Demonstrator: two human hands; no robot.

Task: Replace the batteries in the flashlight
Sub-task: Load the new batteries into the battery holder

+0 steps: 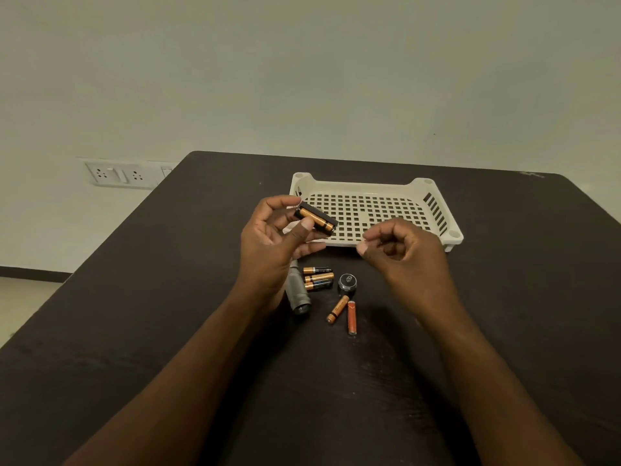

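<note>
My left hand [272,240] holds a black battery holder [316,218] with a gold-and-black battery in it, lifted above the table near the tray's left corner. My right hand [400,250] hovers to its right with fingers curled and thumb meeting the fingertips; nothing shows between them. The grey flashlight body [297,292] lies on the table below my left hand. Its round black end cap [347,283] sits to the right. Three gold-and-black batteries [317,278] lie bunched between them. An orange-gold battery [337,309] and an orange-red battery [351,317] lie nearer me.
A cream perforated plastic tray [443,210] stands on the dark table [168,297] behind my hands. A wall socket plate [119,174] is on the wall at the left, past the table's edge.
</note>
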